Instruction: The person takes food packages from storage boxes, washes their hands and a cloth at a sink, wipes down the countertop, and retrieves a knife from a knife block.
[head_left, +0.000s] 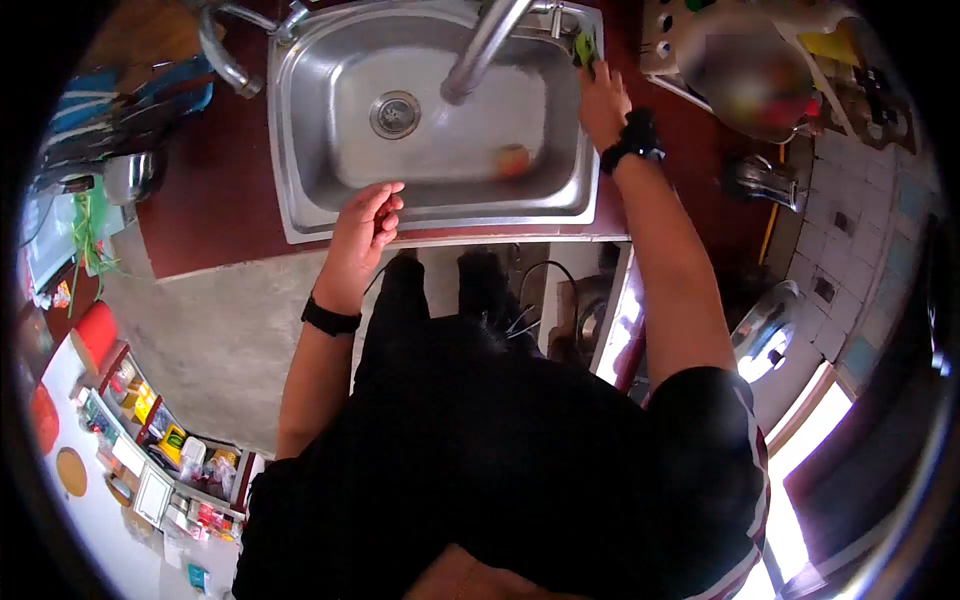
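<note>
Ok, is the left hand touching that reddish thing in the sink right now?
Apart. The head view shows a clear stretch of bare metal sink between the left hand and the reddish thing.

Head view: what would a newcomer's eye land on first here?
Most likely the large metal sink at top centre, with a small blurred reddish thing toward the right of its basin. Next, the right hand at the sink's right rim, its fingertips at a small green thing; whether it grips it is unclear. The left hand hangs by the near rim, fingers half curled.
</note>
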